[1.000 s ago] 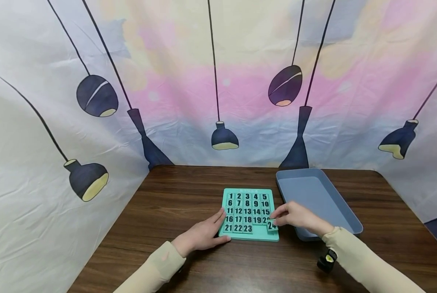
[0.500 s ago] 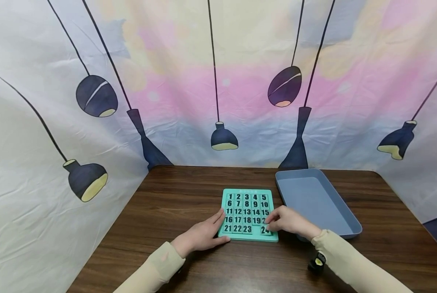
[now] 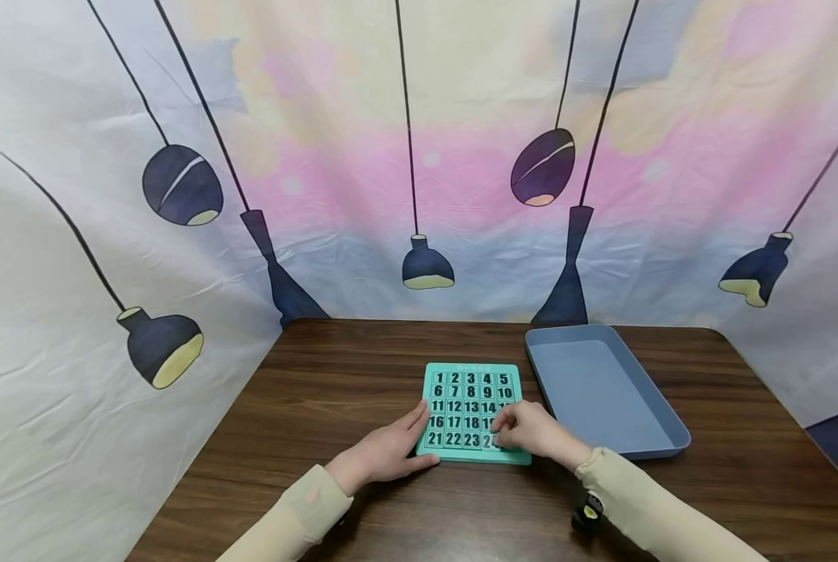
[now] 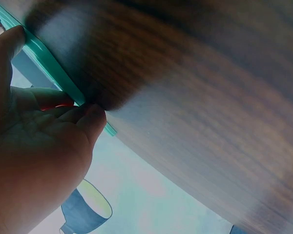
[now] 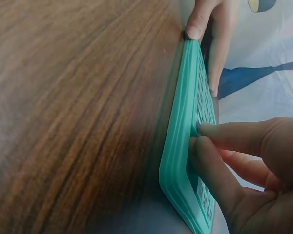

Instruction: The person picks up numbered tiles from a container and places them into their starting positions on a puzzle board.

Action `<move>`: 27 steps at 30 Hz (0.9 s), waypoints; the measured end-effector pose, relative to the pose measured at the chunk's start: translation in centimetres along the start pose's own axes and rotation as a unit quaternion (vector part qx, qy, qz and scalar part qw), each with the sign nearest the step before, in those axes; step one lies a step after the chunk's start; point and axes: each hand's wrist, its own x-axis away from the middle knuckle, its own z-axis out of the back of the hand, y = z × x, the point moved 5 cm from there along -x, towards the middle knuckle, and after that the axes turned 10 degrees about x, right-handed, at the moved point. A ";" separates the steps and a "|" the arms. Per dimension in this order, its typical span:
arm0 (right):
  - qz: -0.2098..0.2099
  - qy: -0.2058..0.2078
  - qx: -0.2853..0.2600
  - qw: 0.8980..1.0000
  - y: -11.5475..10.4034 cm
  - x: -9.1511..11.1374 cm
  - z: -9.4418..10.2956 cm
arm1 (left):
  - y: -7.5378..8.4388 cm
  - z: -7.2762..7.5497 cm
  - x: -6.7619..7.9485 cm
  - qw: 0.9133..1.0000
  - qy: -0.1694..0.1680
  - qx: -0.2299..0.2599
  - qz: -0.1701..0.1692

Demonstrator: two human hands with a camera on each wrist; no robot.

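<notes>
A turquoise number board [image 3: 471,456] lies on the table, with rows of numbered tiles set in it. My left hand [image 3: 385,451] steadies its near left corner: the fingers lie straight along the left edge, and the thumb touches the front edge. Over the board's lower right part, my right hand [image 3: 531,431] pinches the number 24 tile [image 3: 488,442] with thumb and index finger, beside tile 23. In the right wrist view these fingertips [image 5: 201,142] meet inside the raised rim [image 5: 177,131]. The hand covers the tiles at the right end of the lower rows.
A blue-grey tray [image 3: 598,378] stands just right of the board, behind the right forearm. Dark brown wooden table [image 3: 335,375] surrounds both. A patterned cloth [image 3: 352,156] with painted lamps hangs at the table's back edge.
My right hand has moved left with the number 24 tile, from above the board's right edge down into the bottom row, up to tile 23. The left hand has kept its place.
</notes>
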 end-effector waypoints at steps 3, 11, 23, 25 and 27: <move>0.001 0.005 0.007 1.000 0.0 -0.1 -0.1 | 0.0 0.0 0.0 1.000 0.000 0.000 -0.002; 0.003 0.004 -0.002 1.000 0.2 -0.1 0.0 | -0.1 0.0 -0.3 1.000 0.006 -0.006 -0.006; 0.025 0.024 -0.108 0.994 1.1 0.7 1.7 | -0.5 0.9 -0.4 1.000 -0.011 0.023 -0.011; 0.030 0.039 -0.116 0.992 0.7 0.9 2.7 | -0.6 1.3 -0.1 1.000 -0.009 0.025 -0.009; 0.032 0.068 -0.102 0.992 0.2 1.2 4.2 | -0.7 1.8 0.1 1.000 -0.002 0.025 -0.008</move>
